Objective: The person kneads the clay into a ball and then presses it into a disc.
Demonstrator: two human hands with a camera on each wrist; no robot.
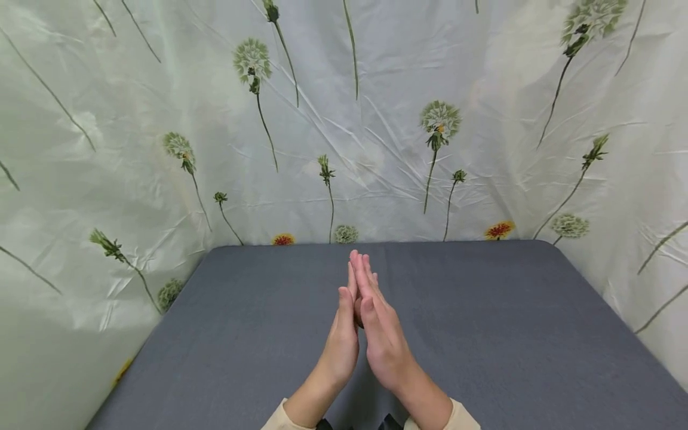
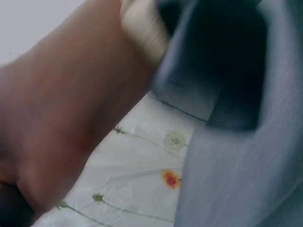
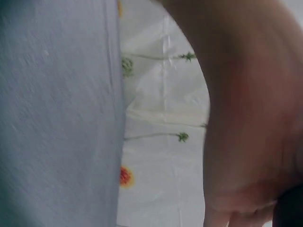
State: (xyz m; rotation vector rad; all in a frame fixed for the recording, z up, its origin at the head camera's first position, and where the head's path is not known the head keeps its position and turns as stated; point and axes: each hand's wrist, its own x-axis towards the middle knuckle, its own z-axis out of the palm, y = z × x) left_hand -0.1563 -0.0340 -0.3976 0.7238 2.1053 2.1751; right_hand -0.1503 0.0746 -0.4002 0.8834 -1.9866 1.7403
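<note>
Over the grey table (image 1: 258, 310), my left hand (image 1: 341, 343) and right hand (image 1: 388, 346) are brought together palm to palm, fingers straight and pointing forward and up. Their fingertips meet, and the thumbs stand up side by side with a narrow gap between them. A dark brown rounded patch (image 1: 359, 313) shows in that gap; I cannot tell whether it is a held thing or shaded palm. Toward the wrists the palms spread apart. Both wrist views are filled at one side by blurred, close-up skin, with the fingertips outside the left wrist view.
A pale cloth printed with dandelions (image 1: 441, 119) hangs behind the table and at both sides. Cream sleeves (image 1: 454, 418) cover the forearms. A blurred dark block (image 2: 213, 66) sits by a cream sleeve in the left wrist view.
</note>
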